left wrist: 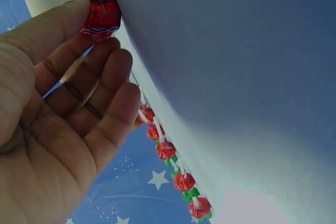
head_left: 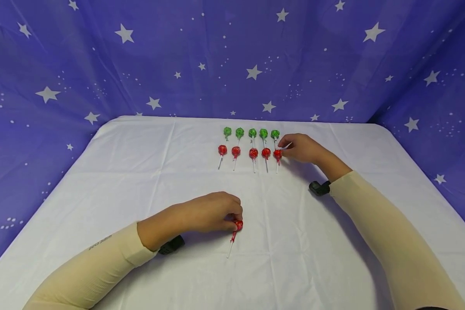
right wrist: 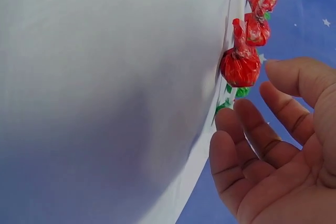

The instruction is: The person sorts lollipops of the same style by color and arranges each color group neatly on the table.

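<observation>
Near the front middle of the table, my left hand [head_left: 213,213] pinches a red-wrapped lollipop [head_left: 238,225] by its head between thumb and fingers. Its white stick points toward me. The left wrist view shows the same lollipop [left wrist: 103,17] at the fingertips. Farther back, my right hand [head_left: 303,147] is beside the rightmost red lollipop [head_left: 277,154] of a row. In the right wrist view its fingers are loosely bent and apart, and that lollipop [right wrist: 241,67] lies just past the thumb tip, not gripped. Whether a finger touches it, I cannot tell.
Several green lollipops [head_left: 252,133] form a back row, heads away from me, with a row of red lollipops [head_left: 253,153] in front. All lie on a white-covered table [head_left: 100,181]. A purple star-patterned cloth [head_left: 217,51] hangs behind and at the sides.
</observation>
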A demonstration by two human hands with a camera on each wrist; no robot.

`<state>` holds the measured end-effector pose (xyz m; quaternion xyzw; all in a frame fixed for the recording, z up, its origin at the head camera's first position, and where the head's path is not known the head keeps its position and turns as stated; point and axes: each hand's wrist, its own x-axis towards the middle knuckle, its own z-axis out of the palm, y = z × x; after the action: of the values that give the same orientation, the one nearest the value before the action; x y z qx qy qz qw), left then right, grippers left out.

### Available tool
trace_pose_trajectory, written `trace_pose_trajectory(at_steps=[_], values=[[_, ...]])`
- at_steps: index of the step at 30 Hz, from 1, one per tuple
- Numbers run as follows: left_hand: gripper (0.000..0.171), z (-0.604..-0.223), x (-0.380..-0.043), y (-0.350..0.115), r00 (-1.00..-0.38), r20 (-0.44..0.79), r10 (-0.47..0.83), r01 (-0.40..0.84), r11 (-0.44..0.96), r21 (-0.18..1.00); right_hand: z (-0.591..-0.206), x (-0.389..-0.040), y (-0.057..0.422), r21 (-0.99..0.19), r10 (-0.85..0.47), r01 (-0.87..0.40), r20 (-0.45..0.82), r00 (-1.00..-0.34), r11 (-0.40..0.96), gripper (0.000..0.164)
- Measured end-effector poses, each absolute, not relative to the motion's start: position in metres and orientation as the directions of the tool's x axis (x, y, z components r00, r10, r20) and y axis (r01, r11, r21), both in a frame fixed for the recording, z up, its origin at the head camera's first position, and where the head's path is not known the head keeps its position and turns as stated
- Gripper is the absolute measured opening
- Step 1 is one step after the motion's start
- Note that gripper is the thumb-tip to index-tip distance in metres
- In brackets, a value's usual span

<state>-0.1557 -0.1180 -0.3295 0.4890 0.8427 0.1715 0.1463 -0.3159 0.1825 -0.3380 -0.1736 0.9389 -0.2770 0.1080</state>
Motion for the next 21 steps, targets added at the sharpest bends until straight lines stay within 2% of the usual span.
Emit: trace_pose_trajectory(at_steps=[7, 12, 16, 21], values=[[0.013, -0.327, -0.160, -0.116, -0.484, -0.129, 0.865, 0.736, 0.483, 0.474, -0.337, -0.314, 0.192, -0.563, -0.382, -0.260, -0.108, -0.918, 0.784, 0.021], [0.009, -0.321, -0.169, -0.111, -0.451, -0.163, 0.878, 0.751, 0.471, 0.463, -0.336, -0.312, 0.200, -0.550, -0.371, -0.263, -0.093, -0.924, 0.793, 0.024], [0.011, -0.310, -0.184, -0.098, -0.440, -0.153, 0.885, 0.785, 0.462, 0.412, -0.335, -0.310, 0.207, -0.556, -0.364, -0.259, -0.085, -0.927, 0.790, 0.025], [0.012, -0.298, -0.211, -0.076, -0.465, -0.096, 0.880, 0.789, 0.461, 0.405, -0.335, -0.306, 0.211, -0.564, -0.365, -0.258, -0.083, -0.927, 0.785, 0.025]])
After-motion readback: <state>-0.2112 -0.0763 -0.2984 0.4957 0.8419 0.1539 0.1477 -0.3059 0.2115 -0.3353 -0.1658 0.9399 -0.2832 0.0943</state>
